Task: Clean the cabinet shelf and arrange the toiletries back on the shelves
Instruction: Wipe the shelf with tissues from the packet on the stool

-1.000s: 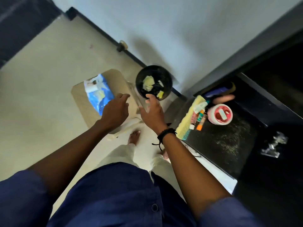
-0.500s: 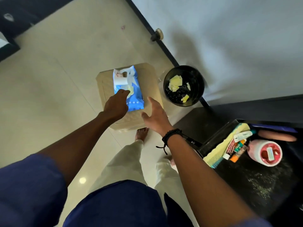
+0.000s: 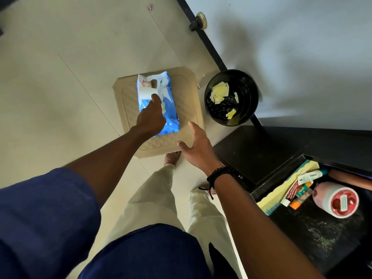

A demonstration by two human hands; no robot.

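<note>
Left hand [image 3: 151,119] is down on the wipes pack [image 3: 170,99], fingertips at its white flap, but can't tell if it's actually pinching anything. The pack lies on the stool [image 3: 128,101] right under that hand. Right hand [image 3: 198,150] hovers wide open over the stool's near corner, fingers spread, holding nothing. Bin [image 3: 250,97] sits just past it. Dusty shelf [image 3: 322,234] with tubes [image 3: 302,188], comb [image 3: 277,195] and jar [image 3: 340,200] is off beside the right arm.

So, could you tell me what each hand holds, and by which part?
Right hand holds nothing. Left hand fingers rest at the white flap of the wipes pack; a pinch cannot be told.
</note>
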